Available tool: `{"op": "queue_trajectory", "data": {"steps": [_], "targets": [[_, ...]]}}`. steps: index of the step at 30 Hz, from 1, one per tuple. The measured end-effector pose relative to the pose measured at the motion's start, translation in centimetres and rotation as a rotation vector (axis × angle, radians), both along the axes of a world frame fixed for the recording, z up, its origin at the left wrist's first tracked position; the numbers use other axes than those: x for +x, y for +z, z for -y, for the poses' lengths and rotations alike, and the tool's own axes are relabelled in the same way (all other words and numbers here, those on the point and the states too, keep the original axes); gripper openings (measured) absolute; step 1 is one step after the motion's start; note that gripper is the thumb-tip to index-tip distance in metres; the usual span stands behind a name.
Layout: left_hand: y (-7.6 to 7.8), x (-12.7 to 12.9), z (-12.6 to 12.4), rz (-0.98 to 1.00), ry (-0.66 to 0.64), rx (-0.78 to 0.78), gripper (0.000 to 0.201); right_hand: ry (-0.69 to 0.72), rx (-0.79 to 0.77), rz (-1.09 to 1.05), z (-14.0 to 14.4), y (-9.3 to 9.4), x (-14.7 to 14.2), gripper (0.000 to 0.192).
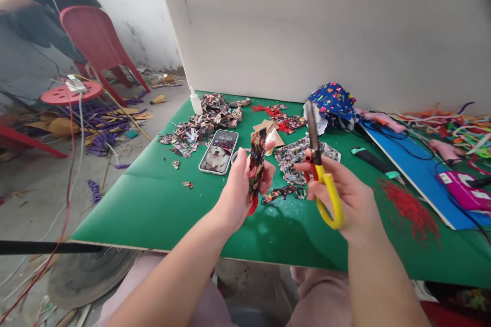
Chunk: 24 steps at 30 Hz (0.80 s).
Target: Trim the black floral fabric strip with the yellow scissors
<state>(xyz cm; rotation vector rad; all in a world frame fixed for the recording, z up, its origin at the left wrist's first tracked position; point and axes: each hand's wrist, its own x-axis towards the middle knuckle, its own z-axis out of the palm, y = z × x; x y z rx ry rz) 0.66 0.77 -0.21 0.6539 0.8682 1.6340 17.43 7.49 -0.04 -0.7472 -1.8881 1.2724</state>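
1. A green desk stands against a pale board; left, beyond it, are littered floor, a red chair and another person.
2. Above the desk's near middle, the left hand grips a dark floral strip; the right hand grasps yellow-handled scissors — blades upward.
3. Floral scraps crowd the far left; right, a cutter lies near red threads and a blue panel.
4. The phone seemingly reads 14:30 — smaller text is illegible.

Craft workshop: scissors, fabric scraps
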Motion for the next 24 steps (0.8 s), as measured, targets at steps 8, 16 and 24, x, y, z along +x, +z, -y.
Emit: {"op": "queue_trajectory", "data": {"steps": [8, 16, 24], "targets": [[-0.19, -0.44, 0.06, -0.101, -0.049, 0.012, 0.013, 0.13, 0.02, -0.052, -0.04, -0.85, -0.2, 0.041], [-0.33, -0.62, -0.15, -0.006, 0.195, 0.036, 0.011, -0.012, 0.235, 0.155, -0.25, -0.36, 0.05, 0.071], [0.3, 0.05, -0.08, -0.075, 0.381, 0.059, 0.017, -0.136, 0.457, 0.289, -0.3, -0.43, -0.01, 0.079]]}}
